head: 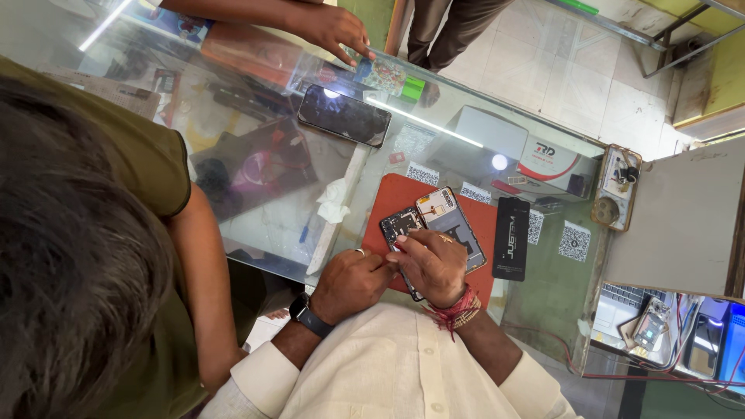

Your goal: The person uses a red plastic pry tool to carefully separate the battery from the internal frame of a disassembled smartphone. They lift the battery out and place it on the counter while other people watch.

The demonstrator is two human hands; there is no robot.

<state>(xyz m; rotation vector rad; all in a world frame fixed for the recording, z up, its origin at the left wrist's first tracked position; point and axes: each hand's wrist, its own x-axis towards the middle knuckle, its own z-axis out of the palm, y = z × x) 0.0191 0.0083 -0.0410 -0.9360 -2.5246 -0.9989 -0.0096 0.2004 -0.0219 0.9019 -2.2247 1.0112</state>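
Observation:
My right hand (434,264), with red thread at the wrist, lies over a dark opened phone (398,227) and grips it on an orange-red mat (400,194). My left hand (349,283), wearing a ring and a black watch, is curled against the phone's left edge, fingertips meeting my right thumb. Whether it pinches anything is hidden. A second phone with its back off (450,221), showing grey and gold insides, lies on the mat just beyond my right hand.
The mat rests on a glass counter (272,225). On it are a black phone (344,115), a white tissue (334,203), a black flat package (511,237) and a white box (543,159). Another person's hand (334,31) touches the far edge. An olive-shirted person (116,233) stands to the left.

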